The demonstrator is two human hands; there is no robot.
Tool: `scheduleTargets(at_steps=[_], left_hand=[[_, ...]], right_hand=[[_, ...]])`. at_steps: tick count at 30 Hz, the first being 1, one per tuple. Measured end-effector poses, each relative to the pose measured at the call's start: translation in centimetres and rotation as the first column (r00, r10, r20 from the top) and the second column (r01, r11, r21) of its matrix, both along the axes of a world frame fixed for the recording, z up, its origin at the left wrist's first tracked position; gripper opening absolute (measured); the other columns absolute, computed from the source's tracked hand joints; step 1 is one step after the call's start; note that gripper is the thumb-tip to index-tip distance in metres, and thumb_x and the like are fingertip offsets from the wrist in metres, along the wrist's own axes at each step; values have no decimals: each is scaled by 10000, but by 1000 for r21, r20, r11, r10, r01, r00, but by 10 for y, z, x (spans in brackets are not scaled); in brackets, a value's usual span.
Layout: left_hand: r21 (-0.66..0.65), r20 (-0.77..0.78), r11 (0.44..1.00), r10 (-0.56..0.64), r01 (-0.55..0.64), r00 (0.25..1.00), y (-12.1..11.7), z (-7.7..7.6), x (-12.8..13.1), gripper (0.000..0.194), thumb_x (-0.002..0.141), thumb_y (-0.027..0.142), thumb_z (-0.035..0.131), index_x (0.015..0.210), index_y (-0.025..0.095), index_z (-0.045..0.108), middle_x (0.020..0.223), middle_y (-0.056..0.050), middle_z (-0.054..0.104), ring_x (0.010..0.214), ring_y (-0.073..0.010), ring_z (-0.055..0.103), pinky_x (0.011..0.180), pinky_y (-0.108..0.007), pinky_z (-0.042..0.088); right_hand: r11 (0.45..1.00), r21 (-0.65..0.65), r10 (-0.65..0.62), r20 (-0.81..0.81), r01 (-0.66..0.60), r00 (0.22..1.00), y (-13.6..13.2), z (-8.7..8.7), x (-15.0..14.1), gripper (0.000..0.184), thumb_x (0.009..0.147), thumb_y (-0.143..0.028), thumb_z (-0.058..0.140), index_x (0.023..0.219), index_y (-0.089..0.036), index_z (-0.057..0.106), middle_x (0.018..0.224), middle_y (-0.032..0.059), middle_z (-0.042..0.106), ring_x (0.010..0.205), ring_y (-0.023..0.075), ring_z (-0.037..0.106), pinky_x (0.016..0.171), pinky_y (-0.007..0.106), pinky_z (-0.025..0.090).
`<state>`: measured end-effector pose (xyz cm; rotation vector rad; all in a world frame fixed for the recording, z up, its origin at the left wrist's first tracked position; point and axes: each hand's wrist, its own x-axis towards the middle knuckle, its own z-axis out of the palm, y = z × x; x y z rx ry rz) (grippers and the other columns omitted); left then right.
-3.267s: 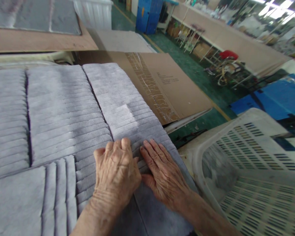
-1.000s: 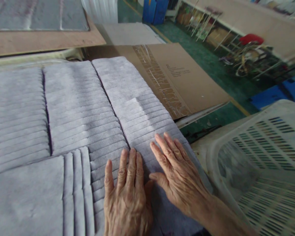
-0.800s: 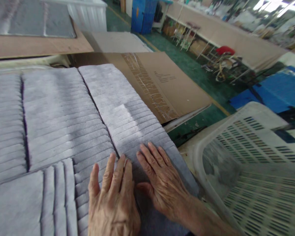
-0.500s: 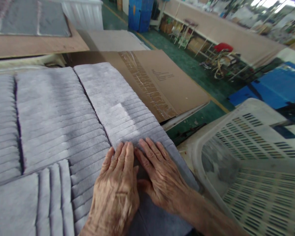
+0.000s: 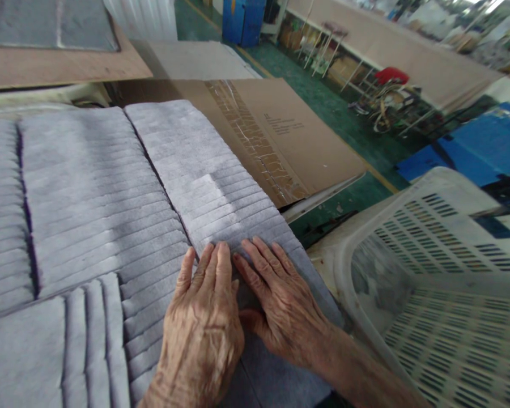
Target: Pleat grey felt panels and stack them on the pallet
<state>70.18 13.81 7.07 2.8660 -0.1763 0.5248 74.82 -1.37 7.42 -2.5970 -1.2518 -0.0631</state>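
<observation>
Overlapping grey fabric pieces [image 5: 153, 226] lie in long rows, each layer's edge showing past the one on top. My left hand [image 5: 204, 323] rests palm down on the right-hand row, its fingers stretched out and pointing away from me. Beside it, my right hand [image 5: 276, 300] is also flat on the same row, fingers extended and a little spread. The two hands nearly meet at the thumbs. Both palms hide the fabric below them. A separate group of grey pieces [image 5: 21, 351], layered crosswise, sits at the lower left.
A white slotted plastic basket [image 5: 450, 272] stands at the right, close to my right forearm. Flattened cardboard [image 5: 306, 136] lies past the fabric. A board with a grey sheet [image 5: 68, 62] is at the upper left. Beyond are a green floor [image 5: 255, 62] and a blue cabinet [image 5: 242, 22].
The view has shifted slightly. My left index-side fingers stay stretched, with the little finger a bit further apart from the others. Both hands remain flat on the same row of fabric.
</observation>
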Motion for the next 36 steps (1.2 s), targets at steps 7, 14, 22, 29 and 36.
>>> scheduleTargets(at_steps=[7,14,22,29,36], left_hand=[[4,-24,1000,2,-2,1000,-1,0,-1,428,862,105,339,1259,-28,426,1222,-211,579,1193,-274,507,1039,-488,360],[20,-50,1000,-5,6,999,2,0,-5,456,880,172,355,1308,19,391,1282,-162,548,1218,-259,481,1087,-511,258],[85,-110,989,128,-119,986,2,16,-3,373,823,238,544,1190,184,508,1151,-98,610,986,-301,563,802,-487,406],[37,-209,989,149,-145,967,3,22,3,245,779,253,583,1006,179,530,874,-52,625,833,-269,580,683,-410,379],[-18,-321,977,194,-211,927,1,23,9,142,763,238,585,893,203,539,814,-34,601,804,-242,575,673,-383,386]], right_hand=[[1000,-11,5,0,-5,1000,0,-3,0,670,914,-559,289,1369,-73,368,1453,152,300,1369,286,170,1115,514,202],[998,60,30,-44,-27,999,-8,6,8,486,948,-389,358,1326,-90,421,1424,144,356,1352,252,239,1096,485,283],[1000,28,13,20,-13,1000,-34,22,69,331,808,-261,630,1109,-134,576,1131,94,595,1055,236,526,927,407,451],[991,-132,28,8,-26,1000,-24,30,82,430,677,-331,760,1021,-145,584,1013,78,600,968,244,501,862,399,418],[998,-62,-9,-45,6,999,-26,28,84,349,616,-268,799,826,-173,537,844,34,569,827,193,506,734,321,412]])
